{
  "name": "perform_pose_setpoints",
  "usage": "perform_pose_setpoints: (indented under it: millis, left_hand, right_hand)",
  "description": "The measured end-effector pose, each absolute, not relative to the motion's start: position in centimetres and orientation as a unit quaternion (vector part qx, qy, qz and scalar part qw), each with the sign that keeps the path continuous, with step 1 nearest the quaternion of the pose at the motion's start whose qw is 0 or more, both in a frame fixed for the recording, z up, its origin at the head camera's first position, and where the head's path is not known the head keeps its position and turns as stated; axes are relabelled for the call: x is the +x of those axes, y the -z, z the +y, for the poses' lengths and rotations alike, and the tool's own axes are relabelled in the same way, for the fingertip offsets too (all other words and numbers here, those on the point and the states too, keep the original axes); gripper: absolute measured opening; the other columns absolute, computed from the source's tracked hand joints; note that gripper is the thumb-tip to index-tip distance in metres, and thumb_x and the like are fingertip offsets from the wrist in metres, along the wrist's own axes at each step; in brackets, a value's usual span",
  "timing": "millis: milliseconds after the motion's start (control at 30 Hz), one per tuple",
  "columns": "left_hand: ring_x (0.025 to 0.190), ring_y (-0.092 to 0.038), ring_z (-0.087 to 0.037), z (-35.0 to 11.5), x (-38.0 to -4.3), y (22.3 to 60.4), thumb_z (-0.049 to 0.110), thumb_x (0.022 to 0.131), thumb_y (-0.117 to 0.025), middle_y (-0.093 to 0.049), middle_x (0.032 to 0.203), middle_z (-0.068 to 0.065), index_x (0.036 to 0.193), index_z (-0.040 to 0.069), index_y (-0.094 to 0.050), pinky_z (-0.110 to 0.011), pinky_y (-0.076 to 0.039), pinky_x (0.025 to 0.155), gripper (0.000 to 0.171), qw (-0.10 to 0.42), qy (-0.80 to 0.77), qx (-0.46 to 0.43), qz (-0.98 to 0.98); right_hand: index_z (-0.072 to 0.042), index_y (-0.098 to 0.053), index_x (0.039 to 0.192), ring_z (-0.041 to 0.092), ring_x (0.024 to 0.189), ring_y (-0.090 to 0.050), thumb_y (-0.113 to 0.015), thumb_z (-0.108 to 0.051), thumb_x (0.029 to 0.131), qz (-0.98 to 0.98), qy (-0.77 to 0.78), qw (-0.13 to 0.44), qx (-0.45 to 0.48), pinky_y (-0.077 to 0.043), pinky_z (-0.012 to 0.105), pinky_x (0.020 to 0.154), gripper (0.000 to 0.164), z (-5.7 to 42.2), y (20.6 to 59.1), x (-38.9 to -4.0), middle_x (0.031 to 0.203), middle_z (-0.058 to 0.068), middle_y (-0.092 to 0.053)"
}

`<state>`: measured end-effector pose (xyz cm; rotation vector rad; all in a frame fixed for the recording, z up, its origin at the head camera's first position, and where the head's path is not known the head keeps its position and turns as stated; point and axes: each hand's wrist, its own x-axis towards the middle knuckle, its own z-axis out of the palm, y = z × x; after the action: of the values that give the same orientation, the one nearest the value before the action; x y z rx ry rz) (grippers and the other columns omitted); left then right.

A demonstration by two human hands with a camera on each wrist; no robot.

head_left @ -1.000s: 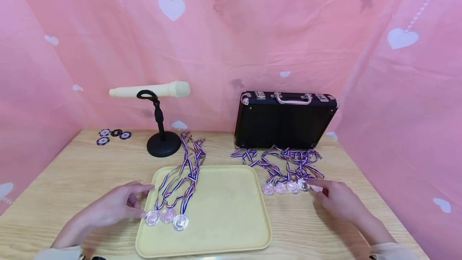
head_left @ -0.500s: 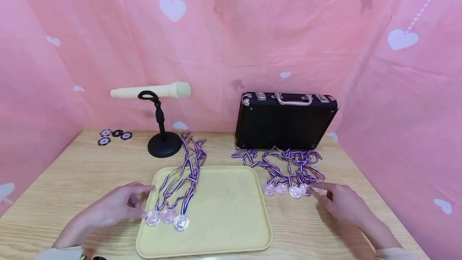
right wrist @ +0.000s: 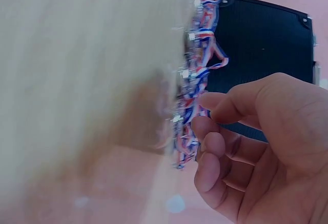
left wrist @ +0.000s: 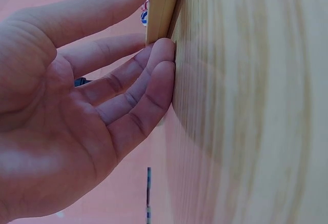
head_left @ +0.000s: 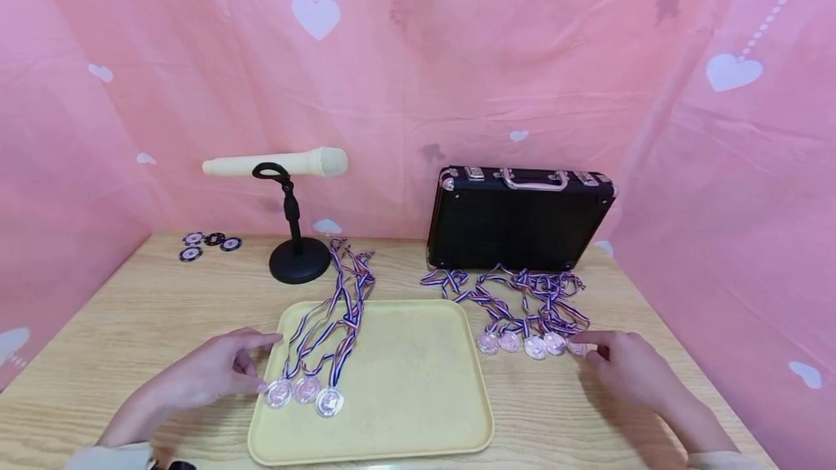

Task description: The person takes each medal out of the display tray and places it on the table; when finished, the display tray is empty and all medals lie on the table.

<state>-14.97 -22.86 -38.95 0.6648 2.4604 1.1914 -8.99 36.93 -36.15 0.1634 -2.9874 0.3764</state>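
Note:
In the head view my left hand [head_left: 212, 376] rests at the left rim of a cream tray [head_left: 418, 383]; its thumb tip is close to the leftmost of three silvery medals [head_left: 307, 389]. The left wrist view shows these fingers [left wrist: 154, 90] loosely bent against the tray's edge [left wrist: 164, 8] and the table. My right hand [head_left: 630, 368] is at the right end of a row of several medals [head_left: 535, 347], its index fingertip on the rightmost medal [head_left: 578, 348]. In the right wrist view the right hand [right wrist: 266, 142] has its fingers loosely bent beside the striped ribbons [right wrist: 205, 34].
A black briefcase [head_left: 516, 227] stands behind the right-hand medals, whose tangled ribbons [head_left: 496, 303] lie before it. At the back left are a cream microphone [head_left: 281, 163] on a black stand [head_left: 299, 261] and several poker chips [head_left: 214, 239]. Pink cloth [head_left: 418, 93] hangs around the table.
My right index finger has moved rightward from the second medal from the right to the rightmost one. The middle medal of that row now lies slightly nearer me. My left hand stays by the tray.

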Motion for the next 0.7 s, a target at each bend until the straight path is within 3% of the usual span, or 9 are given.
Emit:
perform_pose_setpoints:
  millis: [267, 500, 700]
  left_hand:
    - [0.077, -0.057, -0.003, -22.8, -15.0, 38.9, 0.011, 0.087, -0.084, -0.062, 0.117, -0.011, 0.148, -0.011, -0.052, -0.023, -0.051, 0.063, 0.073, 0.161, -0.415, 0.233, 0.864]
    - [0.078, -0.058, -0.005, -22.6, -15.0, 38.8, 0.012, 0.086, -0.086, -0.061, 0.114, -0.009, 0.149, -0.008, -0.054, -0.023, -0.051, 0.063, 0.074, 0.168, -0.412, 0.221, 0.868]
    - [0.078, -0.059, -0.005, -22.7, -15.0, 38.9, 0.012, 0.085, -0.086, -0.061, 0.118, -0.011, 0.148, -0.009, -0.053, -0.023, -0.052, 0.063, 0.074, 0.164, -0.419, 0.223, 0.865]
  right_hand:
    - [-0.011, -0.082, 0.114, 0.004, 0.052, -0.025, -0.062, -0.002, 0.089, -0.988, -0.135, 0.045, 0.061, -0.026, 0.026, 0.051, 0.033, 37.3, 36.0, -10.9, 0.058, -0.010, -0.028]
    - [-0.003, -0.078, 0.119, 0.005, 0.050, -0.034, -0.062, -0.003, 0.092, -0.978, -0.202, 0.036, 0.023, -0.033, 0.026, 0.050, 0.031, 38.6, 37.0, -12.2, 0.058, -0.007, -0.039]
    - [-0.001, -0.077, 0.118, 0.005, 0.050, -0.035, -0.063, -0.006, 0.094, -0.978, -0.201, 0.044, 0.026, -0.033, 0.026, 0.050, 0.028, 39.0, 37.4, -13.0, 0.059, -0.007, -0.042]
